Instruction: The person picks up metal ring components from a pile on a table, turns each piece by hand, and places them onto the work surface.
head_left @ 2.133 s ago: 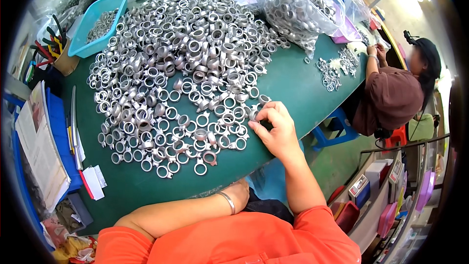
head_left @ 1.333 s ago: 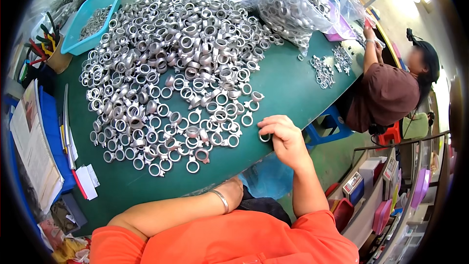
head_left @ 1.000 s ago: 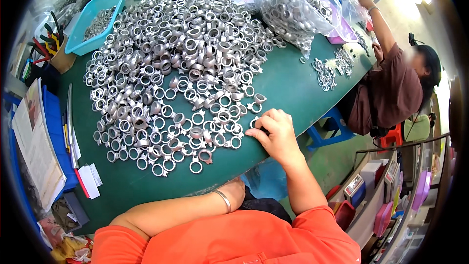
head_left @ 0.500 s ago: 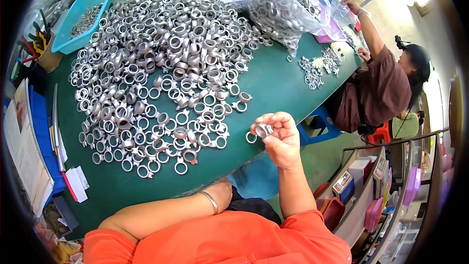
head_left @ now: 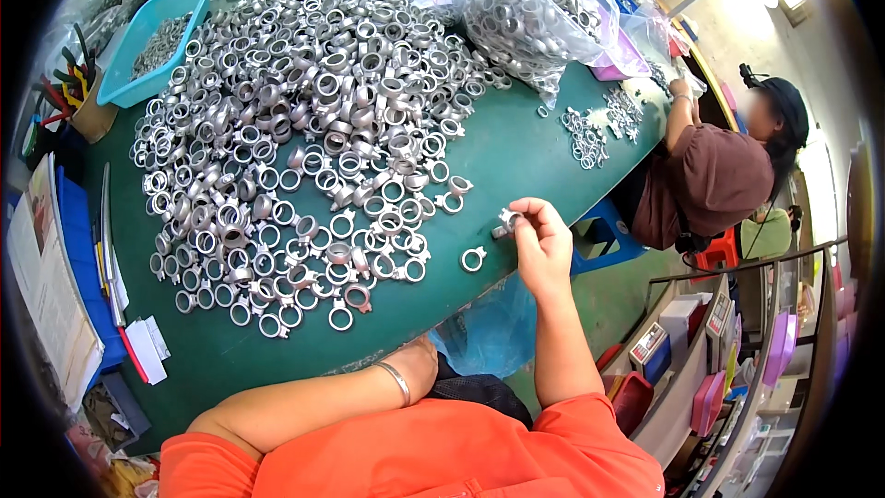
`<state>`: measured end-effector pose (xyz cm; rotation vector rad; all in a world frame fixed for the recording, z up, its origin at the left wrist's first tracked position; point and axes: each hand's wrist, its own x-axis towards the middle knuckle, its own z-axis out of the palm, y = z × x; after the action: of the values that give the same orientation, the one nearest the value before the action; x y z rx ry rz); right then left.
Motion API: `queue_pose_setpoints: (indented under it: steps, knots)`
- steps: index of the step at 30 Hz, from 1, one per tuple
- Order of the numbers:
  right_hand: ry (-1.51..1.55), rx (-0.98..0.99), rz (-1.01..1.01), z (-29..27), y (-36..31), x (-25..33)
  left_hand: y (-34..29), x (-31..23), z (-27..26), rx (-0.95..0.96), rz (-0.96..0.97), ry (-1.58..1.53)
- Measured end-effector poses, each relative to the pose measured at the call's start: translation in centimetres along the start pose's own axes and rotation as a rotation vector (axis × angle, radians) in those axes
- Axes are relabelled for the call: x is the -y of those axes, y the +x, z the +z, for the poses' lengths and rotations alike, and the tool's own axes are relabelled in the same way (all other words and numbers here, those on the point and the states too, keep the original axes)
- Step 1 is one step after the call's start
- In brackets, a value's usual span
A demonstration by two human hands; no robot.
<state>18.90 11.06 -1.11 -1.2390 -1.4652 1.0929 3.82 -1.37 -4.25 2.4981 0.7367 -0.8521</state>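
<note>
A big heap of silver metal rings (head_left: 313, 120) covers the green table (head_left: 516, 143). My right hand (head_left: 542, 244) is raised over the table's near edge and pinches one small silver ring part (head_left: 506, 220) between thumb and fingers. A single ring (head_left: 473, 259) lies on the green surface just left of that hand. My left hand (head_left: 426, 361) is tucked below the table edge against my body, mostly hidden; a metal bracelet (head_left: 398, 382) shows on its wrist.
Clear bags of rings (head_left: 539, 9) and blue bins (head_left: 152, 37) stand at the far side. Papers and a blue tray (head_left: 69, 277) lie at the left. Another person in a brown shirt (head_left: 714, 180) works at the right end beside a small ring pile (head_left: 590, 134).
My right hand left the edge of the heap, drew back toward the table's near edge and lifted with a ring part pinched in its fingers. The other person's arm lowered to the table.
</note>
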Motion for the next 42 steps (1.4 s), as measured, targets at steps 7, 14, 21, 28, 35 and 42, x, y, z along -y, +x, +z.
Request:
queue_pose_setpoints:
  steps: [7,14,21,28,35,42]
  knots:
    - [-0.477,0.106,-0.217,0.2,0.6,0.1,0.3,0.1,-0.1,0.069,0.050,0.017]
    - [-0.497,0.038,-0.383,2.8,2.6,1.4,0.6,0.0,0.0,0.062,0.071,-0.018]
    - [-0.510,0.159,-0.202,3.4,3.7,1.4,1.3,-0.2,0.8,0.064,0.114,0.005]
    - [0.377,0.293,0.089,1.8,1.9,1.3,1.6,-0.4,1.9,0.111,0.096,0.003]
    - [0.131,0.274,0.051,0.4,1.6,1.7,2.3,-1.2,3.8,-0.254,-0.077,0.004]
    - [-0.490,0.300,-0.447,0.4,0.8,0.5,0.4,-0.1,0.3,0.013,0.116,0.003]
